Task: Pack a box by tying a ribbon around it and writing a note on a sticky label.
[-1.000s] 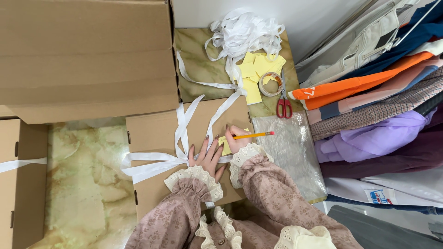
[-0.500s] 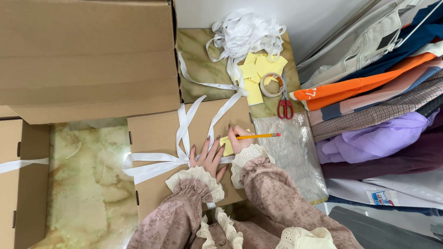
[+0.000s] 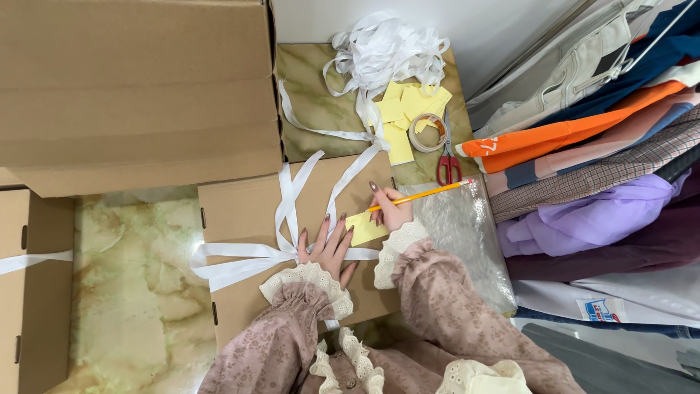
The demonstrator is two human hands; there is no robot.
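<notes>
Across the top left I see a big open cardboard carton (image 3: 138, 87), and along the right a heap of hanging clothes (image 3: 590, 146) in orange, purple and plaid. Below the carton, on the marbled green desk (image 3: 124, 292), lies the flat cardboard box (image 3: 240, 211) tied crosswise with white ribbon (image 3: 288, 211); more loose ribbon is piled at the far edge (image 3: 386, 47), next to scattered yellow paper slips (image 3: 408, 106), a roll of tape (image 3: 426, 133) and red-handled scissors (image 3: 447, 166). A clear plastic bag (image 3: 459, 233) lies just right of the box. My left hand (image 3: 328, 248) rests flat on the box lid, fingers spread, its fingertips touching the near-left edge of a yellow note (image 3: 367, 228). My right hand (image 3: 394, 208) pinches a yellow pencil (image 3: 423, 193) between thumb and fingers, just beyond the note's far-right corner, so this grip is the nearer to it. The pencil's long axis runs left to right, rising slightly away from me; its tip points left, just over the note's far edge, and its eraser end reaches over the bag.
</notes>
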